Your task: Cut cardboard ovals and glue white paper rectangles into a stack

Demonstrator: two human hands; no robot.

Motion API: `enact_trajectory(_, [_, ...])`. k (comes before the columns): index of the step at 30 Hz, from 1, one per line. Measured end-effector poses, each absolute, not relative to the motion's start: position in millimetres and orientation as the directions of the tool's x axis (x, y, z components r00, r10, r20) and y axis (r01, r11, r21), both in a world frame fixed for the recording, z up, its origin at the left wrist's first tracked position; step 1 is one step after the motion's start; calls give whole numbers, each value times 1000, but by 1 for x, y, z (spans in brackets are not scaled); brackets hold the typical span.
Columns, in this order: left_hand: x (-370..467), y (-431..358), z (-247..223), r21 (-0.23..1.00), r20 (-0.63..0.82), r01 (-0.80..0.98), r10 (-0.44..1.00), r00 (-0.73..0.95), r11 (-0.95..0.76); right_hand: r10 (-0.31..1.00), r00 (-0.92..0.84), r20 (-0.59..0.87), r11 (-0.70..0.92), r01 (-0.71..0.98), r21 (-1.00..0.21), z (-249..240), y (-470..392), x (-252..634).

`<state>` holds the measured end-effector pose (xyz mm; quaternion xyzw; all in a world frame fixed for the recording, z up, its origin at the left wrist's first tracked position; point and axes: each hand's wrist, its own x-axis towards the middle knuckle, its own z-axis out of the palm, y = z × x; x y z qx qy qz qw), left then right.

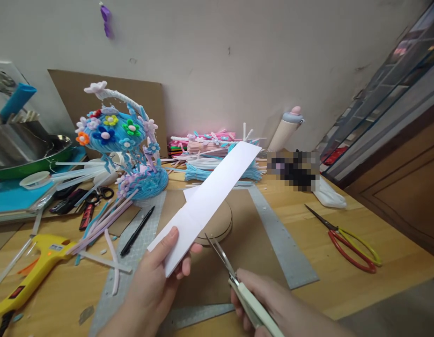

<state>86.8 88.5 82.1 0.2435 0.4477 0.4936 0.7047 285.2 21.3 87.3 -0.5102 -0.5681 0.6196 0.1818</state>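
Note:
A long white paper strip [206,206] is pinched in my left hand [164,262], thumb on top and fingers beneath, and it slants up to the right. My right hand [255,295] grips scissors with pale green handles [250,299]; their blades are slightly parted and point up-left, just right of the strip and apart from it. Below the strip lies a round cardboard disc [222,224], partly covered, on a brown cardboard sheet [252,252]. Another white paper piece shows behind the strip.
A yellow glue gun [37,267], black pen [137,231] and blue flowered pipe-cleaner ornament [111,133] stand or lie left. Pipe-cleaner bundles [202,171] are at the back. Red-and-yellow-handled scissors [350,248] and a bottle [285,128] are right. A grey cutting mat [280,238] lies under the cardboard.

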Motion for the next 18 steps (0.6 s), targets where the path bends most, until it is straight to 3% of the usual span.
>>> enact_trajectory(10, [92,78,72,823,-441,-259,857,268,505,792,-487,-369,-315,193,-929,85,28,288])
enact_trajectory(18, [92,77,76,793,-499,-243,824,270,559,774,-528,-350,-350,104,-931,79,25,288])
